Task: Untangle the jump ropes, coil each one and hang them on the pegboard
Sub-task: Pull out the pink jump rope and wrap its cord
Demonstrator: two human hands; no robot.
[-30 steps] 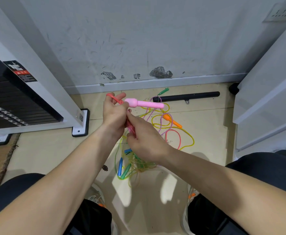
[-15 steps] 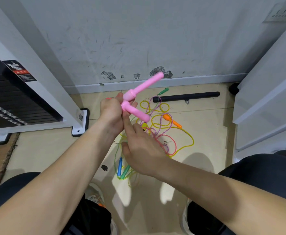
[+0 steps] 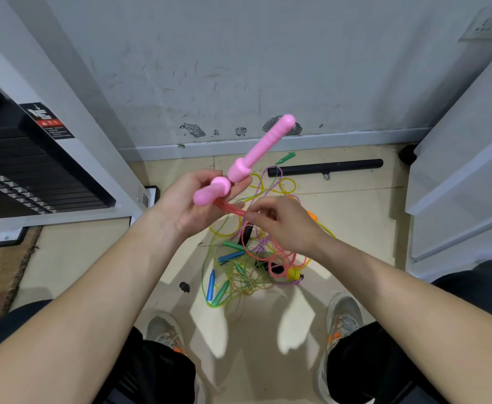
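Two pink handles [image 3: 263,147] are gathered in the left hand [image 3: 186,211]. Its fingers curl round their thick ends, so one handle juts up toward the wall [image 3: 239,53] and the other points back across the palm. The right hand [image 3: 288,225] pinches the pink cord [image 3: 230,207] just beside where it leaves those handles, thumb and fingertips closed on it.

Below, the cord drops into the tangle of ropes [image 3: 247,258] on the floor [image 3: 78,258], in front of the person's shoes [image 3: 343,319]. Yellow, green, purple and pink strands loop through one another there, with blue, green and orange handles among them.

The cord looks thin, limp, light and probably slick. To my eye the rigid handles are the sure hold, with the free hand feeding cord gently, since a hard tug would likely tighten the snarl.

A black bar [image 3: 326,168] lies near the wall, and a weight stack [image 3: 35,176] stands at the left. No pegboard is in sight.
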